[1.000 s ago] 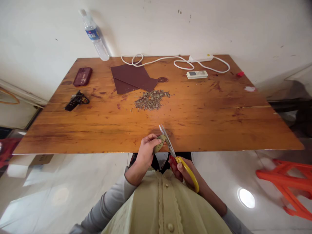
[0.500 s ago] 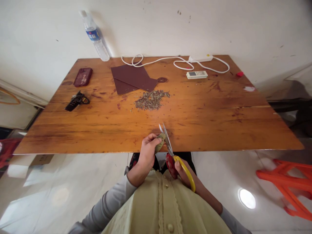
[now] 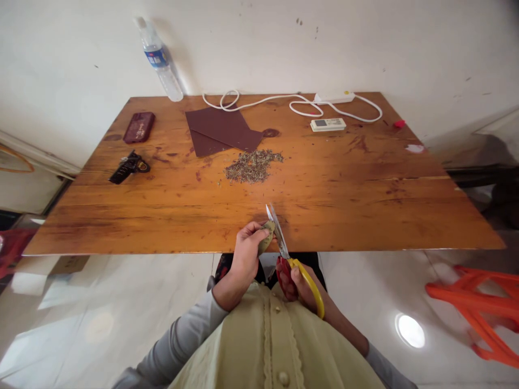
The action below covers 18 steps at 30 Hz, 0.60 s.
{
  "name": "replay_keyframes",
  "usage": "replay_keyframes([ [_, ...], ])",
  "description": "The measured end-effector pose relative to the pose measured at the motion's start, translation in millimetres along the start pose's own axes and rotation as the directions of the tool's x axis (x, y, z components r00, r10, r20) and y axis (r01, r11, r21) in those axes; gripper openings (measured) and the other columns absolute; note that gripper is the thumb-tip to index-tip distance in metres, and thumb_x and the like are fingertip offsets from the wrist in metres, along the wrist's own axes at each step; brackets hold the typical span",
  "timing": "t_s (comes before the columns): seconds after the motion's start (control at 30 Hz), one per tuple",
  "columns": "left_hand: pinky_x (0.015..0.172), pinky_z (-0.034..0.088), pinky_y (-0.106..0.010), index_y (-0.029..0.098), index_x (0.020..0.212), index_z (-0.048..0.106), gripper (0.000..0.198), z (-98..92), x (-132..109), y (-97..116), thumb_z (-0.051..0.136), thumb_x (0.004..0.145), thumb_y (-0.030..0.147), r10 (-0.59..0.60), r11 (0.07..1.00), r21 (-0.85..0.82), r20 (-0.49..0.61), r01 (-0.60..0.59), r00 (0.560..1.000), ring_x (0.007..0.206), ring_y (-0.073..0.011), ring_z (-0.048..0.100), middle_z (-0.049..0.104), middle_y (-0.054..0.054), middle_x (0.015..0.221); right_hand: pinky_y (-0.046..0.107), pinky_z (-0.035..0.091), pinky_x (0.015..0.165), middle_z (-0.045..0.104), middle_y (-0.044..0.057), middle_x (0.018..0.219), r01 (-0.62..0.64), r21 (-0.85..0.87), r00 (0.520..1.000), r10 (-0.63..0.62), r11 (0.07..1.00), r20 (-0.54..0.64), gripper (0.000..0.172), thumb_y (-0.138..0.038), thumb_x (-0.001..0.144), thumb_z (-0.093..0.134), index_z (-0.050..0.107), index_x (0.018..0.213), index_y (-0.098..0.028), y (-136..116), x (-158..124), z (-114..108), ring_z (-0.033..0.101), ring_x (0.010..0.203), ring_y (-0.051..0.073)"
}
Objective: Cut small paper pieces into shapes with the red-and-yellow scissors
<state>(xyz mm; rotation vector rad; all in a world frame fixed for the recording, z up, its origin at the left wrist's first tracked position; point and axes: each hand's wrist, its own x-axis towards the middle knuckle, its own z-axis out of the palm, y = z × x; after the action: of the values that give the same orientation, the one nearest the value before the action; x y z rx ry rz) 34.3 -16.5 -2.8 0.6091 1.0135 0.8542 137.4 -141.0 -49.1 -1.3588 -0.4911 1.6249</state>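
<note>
My left hand [image 3: 246,249] pinches a dry, greenish-brown leaf [image 3: 266,237] between thumb and fingers at the table's front edge. Just to its right, my right hand [image 3: 302,286] grips scissors [image 3: 280,237] with one yellow and one red handle. The blades point away from me, slightly apart, close against the leaf's right edge; whether they touch it I cannot tell. Farther forward on the wooden table [image 3: 365,205] lies a loose pile of dry brownish shreds [image 3: 252,166].
Behind the pile are dark maroon sheets [image 3: 217,129]. A phone [image 3: 139,127] and black keys [image 3: 128,167] lie at left, and a plastic bottle [image 3: 161,62] leans on the wall. A white power strip [image 3: 334,97] with its cord and a remote control [image 3: 327,125] lie at back right. An orange stool [image 3: 474,302] stands right.
The scissor blades have closed a little, with the red handle drawn in toward the yellow one. The left hand and leaf stay almost in place.
</note>
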Motion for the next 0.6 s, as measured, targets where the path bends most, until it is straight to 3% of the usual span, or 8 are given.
replay_keyframes([
  [0.2,0.061,0.041,-0.025,0.018,0.052,0.057,0.021,-3.1,1.6,-2.5,0.077,0.054,0.024,0.001,0.999,0.037,0.014,-0.002,1.0,0.061,-0.0105,0.055,0.067,0.0,0.071,0.027,0.031,0.046,0.047,-0.004,0.066,0.137,-0.157,0.991,-0.133,0.978,0.033,0.085,-0.099,0.069,0.053,0.061,0.096,-0.019,3.6,0.9,-9.5,0.035,0.05,0.011],
  [0.4,0.06,0.042,-0.026,0.018,0.054,0.059,0.019,-4.9,2.3,-2.1,0.077,0.054,0.023,-0.011,0.999,0.044,0.03,0.009,1.0,0.058,-0.01,0.054,0.068,0.0,0.074,0.027,0.032,0.048,0.047,-0.004,0.065,0.195,-0.294,0.98,-0.194,0.936,0.031,0.077,-0.096,0.075,0.05,0.058,0.086,-0.02,-1.5,0.6,-16.5,0.037,0.051,0.012],
  [0.5,0.061,0.043,-0.027,0.018,0.054,0.061,0.017,-5.4,3.3,-2.9,0.077,0.053,0.023,-0.015,0.999,0.048,0.023,0.014,1.0,0.058,-0.0097,0.054,0.07,-0.001,0.078,0.028,0.03,0.047,0.045,-0.004,0.064,0.183,-0.267,0.983,-0.181,0.946,0.032,0.076,-0.096,0.073,0.053,0.057,0.085,-0.021,-2.1,0.9,-14.8,0.034,0.05,0.011],
  [0.6,0.062,0.045,-0.027,0.018,0.054,0.061,0.016,-5.7,4.2,-3.6,0.076,0.054,0.023,-0.013,0.998,0.056,0.027,0.011,1.0,0.059,-0.0104,0.055,0.071,-0.002,0.079,0.025,0.024,0.044,0.039,-0.007,0.063,0.104,-0.133,0.995,-0.103,0.986,0.021,0.079,-0.097,0.067,0.059,0.056,0.089,-0.021,1.0,0.4,-10.0,0.027,0.048,0.009],
])
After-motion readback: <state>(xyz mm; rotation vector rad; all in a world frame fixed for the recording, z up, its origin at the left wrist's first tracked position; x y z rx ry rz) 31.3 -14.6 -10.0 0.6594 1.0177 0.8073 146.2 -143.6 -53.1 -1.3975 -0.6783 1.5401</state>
